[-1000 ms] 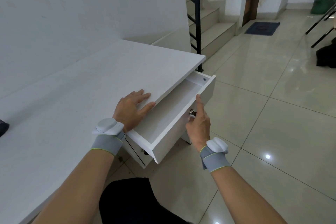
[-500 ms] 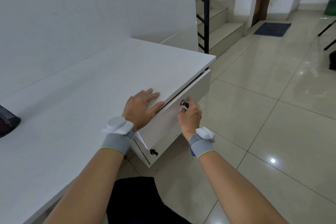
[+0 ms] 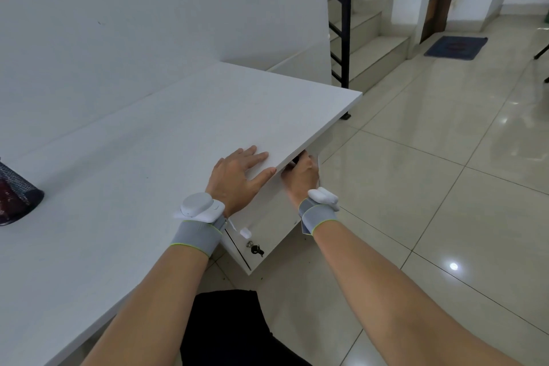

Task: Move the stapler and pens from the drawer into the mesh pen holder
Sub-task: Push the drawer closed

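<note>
The white drawer (image 3: 276,217) under the desk's right end is pushed in, and its inside is hidden. My right hand (image 3: 301,175) is closed around the drawer knob just below the desk edge; the knob itself is mostly covered by my fingers. My left hand (image 3: 236,177) lies flat, fingers apart, on the white desk (image 3: 148,157) right at its front edge. The black mesh pen holder (image 3: 15,196) stands at the far left edge of the view, partly cut off. No stapler or pens are visible.
A lower drawer front with a lock and key (image 3: 255,248) sits beneath the top drawer. A white wall runs behind the desk. To the right lie a glossy tiled floor (image 3: 430,172), stairs with a black railing (image 3: 346,18) and a dark doormat (image 3: 456,43).
The drawer was open a second ago with an empty-looking inside; my right hand has pushed it shut by the knob. My left hand stayed flat on the desk. The mesh holder came into view.
</note>
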Available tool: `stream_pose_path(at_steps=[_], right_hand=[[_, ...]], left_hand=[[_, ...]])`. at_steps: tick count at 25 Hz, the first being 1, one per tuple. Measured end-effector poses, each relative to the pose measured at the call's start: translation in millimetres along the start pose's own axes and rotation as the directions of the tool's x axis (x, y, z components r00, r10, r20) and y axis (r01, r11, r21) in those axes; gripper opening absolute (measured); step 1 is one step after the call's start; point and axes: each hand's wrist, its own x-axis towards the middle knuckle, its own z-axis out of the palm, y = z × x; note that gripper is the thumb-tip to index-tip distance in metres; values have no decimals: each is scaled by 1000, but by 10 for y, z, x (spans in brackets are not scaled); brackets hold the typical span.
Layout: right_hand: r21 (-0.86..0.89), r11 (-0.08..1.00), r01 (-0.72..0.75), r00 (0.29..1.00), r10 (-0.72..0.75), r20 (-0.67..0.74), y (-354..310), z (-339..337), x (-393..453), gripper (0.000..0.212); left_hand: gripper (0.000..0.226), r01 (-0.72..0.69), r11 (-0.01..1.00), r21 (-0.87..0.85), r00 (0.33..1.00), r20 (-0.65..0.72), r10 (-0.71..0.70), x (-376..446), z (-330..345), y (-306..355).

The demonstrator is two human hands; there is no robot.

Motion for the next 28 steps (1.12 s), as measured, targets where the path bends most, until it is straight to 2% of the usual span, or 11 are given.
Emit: stream_pose_path(at_steps=[7,9,12,14,18,24,26,28], right_hand=[[-17,998,68,998,-68,3,-42,159,32,24],[111,994,19,999,-22,25,-56,185,51,25],[395,902,-175,985,153,85,-81,211,62,26],[421,891,-173,985,155,77,-67,236,59,26],[347,931,-110,994,101,46,-37,244,92,22],[412,891,-191,982,171,86,-60,233,81,17],[302,937,-178,982,149,117,-70,177,91,19],[78,992,-96,985,83,152,-30,139,81,28]], left_hand=[[46,2,1000,-14,1000,-10,-2,5,5,-3],[46,1,1000,-8,1000,-7,-1,8,9,-9],[46,-4,1000,1,1000,-4,4,14,16,-16],[47,-3,1000,5,1000,-1,3,17,24,-28],[47,3,1000,9,1000,-1,-3,27,32,-32],[47,0,1000,9,1000,-4,0,16,21,-15],[47,-2,1000,7,1000,4,2,15,22,-12],[47,-1,1000,2,1000,19,1,7,17,-25]])
